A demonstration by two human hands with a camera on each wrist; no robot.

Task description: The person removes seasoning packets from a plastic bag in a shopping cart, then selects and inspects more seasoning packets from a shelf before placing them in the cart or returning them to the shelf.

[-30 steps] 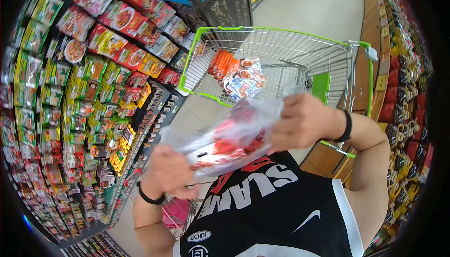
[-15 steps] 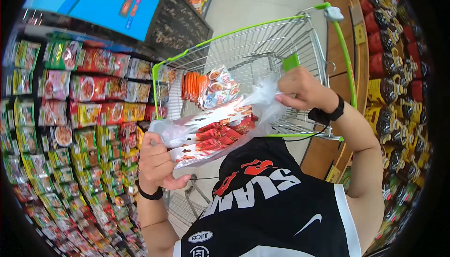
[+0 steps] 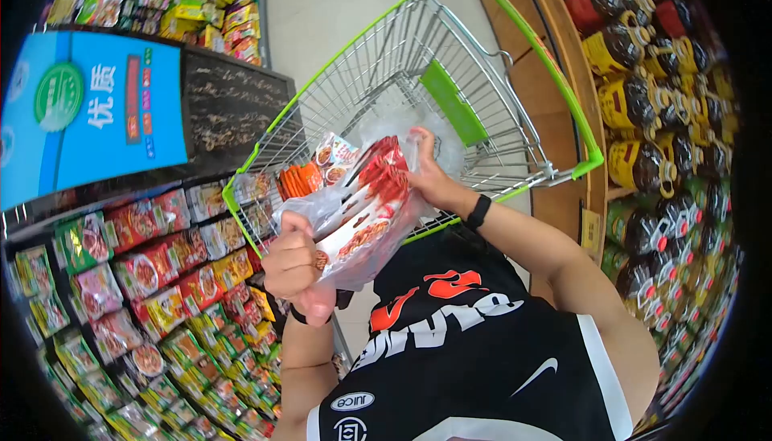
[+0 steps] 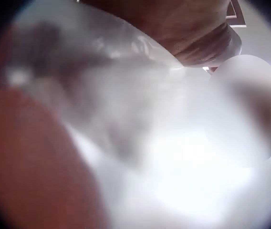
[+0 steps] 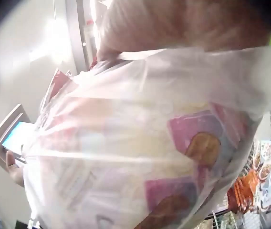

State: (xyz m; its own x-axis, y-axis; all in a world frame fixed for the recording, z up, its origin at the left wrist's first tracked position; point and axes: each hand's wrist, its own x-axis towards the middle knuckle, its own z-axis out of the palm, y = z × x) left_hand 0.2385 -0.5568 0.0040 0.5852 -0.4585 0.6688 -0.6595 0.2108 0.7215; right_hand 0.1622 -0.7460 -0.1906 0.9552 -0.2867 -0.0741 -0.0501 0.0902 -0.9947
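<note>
In the head view, a translucent plastic bag point(image 3: 378, 244) full of red and white packets point(image 3: 362, 232) is held in front of the chest, over the cart's near side. The left hand point(image 3: 293, 264) grips its left end with curled fingers. At the right end, the right hand point(image 3: 434, 176) grips the bag beside the red packets. The right wrist view has the bag point(image 5: 126, 152) stretched below the right hand point(image 5: 183, 26), with pink and white packaging showing through. Blurred film point(image 4: 126, 119) fills most of the left wrist view.
A green-rimmed shopping cart point(image 3: 330, 71) holds orange packets point(image 3: 299, 180) and white-blue ones point(image 3: 334, 155). Shelves of packaged food point(image 3: 145, 280) and a blue screen point(image 3: 96, 111) stand left. Bottles point(image 3: 635, 103) line the wooden-edged shelf point(image 3: 563, 23) at right.
The head view has turned, swinging the cart and shelves around. The right hand has moved from the gathered film to beside the packets. The bag is tilted more steeply, and its red packets show more plainly.
</note>
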